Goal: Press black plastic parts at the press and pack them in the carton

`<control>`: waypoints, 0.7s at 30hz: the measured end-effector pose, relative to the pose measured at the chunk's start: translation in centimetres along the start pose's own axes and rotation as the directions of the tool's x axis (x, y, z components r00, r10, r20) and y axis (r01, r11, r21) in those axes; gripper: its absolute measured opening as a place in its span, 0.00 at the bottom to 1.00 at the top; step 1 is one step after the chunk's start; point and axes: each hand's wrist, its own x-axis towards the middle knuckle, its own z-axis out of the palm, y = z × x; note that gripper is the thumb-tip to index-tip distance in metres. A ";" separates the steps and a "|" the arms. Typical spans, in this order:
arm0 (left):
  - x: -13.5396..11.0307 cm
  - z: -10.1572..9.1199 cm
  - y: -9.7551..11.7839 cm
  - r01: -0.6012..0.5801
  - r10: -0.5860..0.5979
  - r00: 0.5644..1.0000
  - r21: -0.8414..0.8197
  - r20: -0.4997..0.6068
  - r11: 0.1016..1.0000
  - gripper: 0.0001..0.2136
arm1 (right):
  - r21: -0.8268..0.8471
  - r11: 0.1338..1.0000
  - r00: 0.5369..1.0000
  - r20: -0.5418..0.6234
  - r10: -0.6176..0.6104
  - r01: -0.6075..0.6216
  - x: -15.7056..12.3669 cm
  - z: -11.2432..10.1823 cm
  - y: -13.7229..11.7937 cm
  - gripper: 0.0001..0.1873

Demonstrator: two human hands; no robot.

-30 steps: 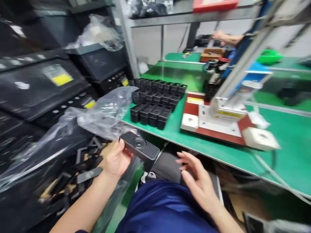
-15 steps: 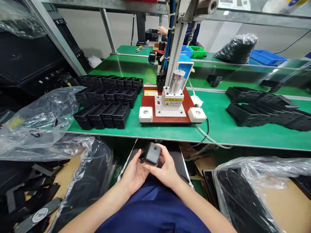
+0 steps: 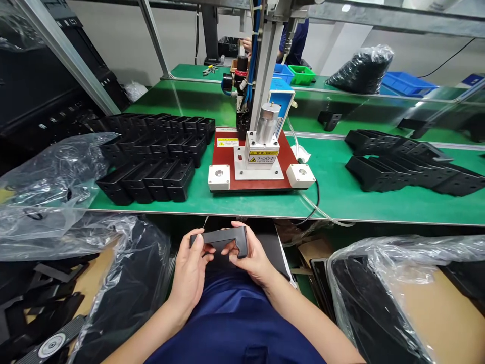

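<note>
Between my two hands, over my lap and just below the bench edge, is a black plastic housing (image 3: 222, 235), turned so its long side faces me and a cut-out shows underneath. My left hand (image 3: 189, 265) pinches its left end, thumb on the near face. Its right end sits in my right hand (image 3: 253, 258), whose fingers curl round the end and under it. Straight ahead on the bench stands a small press (image 3: 261, 151) on a red base, with a white button box (image 3: 219, 177) at its front left corner and another (image 3: 301, 175) at its front right.
Rows of open black housings (image 3: 162, 179) stand left on the green bench (image 3: 227, 205); more black housings (image 3: 413, 172) lie right. Plastic-lined boxes of black parts flank me, one left (image 3: 125, 283), one right (image 3: 371, 298). A co-worker's hand shows behind the press.
The housing has turned from showing its small end with a hole to lying lengthwise across. My left hand has shifted left to its end, and the view has moved slightly.
</note>
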 end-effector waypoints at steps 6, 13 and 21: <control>0.0 -0.3 -0.3 -0.020 0.020 1.000 0.027 0.001 0.999 0.16 | 0.009 0.999 0.999 -0.013 0.041 -0.040 0.0 0.2 -0.2 0.37; 0.0 -0.7 -0.4 -0.036 0.036 0.999 0.015 0.012 0.999 0.16 | 0.007 0.997 0.996 -0.035 0.078 -0.077 0.0 0.3 -0.1 0.38; -0.4 -0.7 -0.2 -0.091 0.090 0.996 0.084 0.022 0.992 0.15 | 0.014 0.995 0.993 -0.068 0.098 -0.097 -0.1 0.4 -0.2 0.38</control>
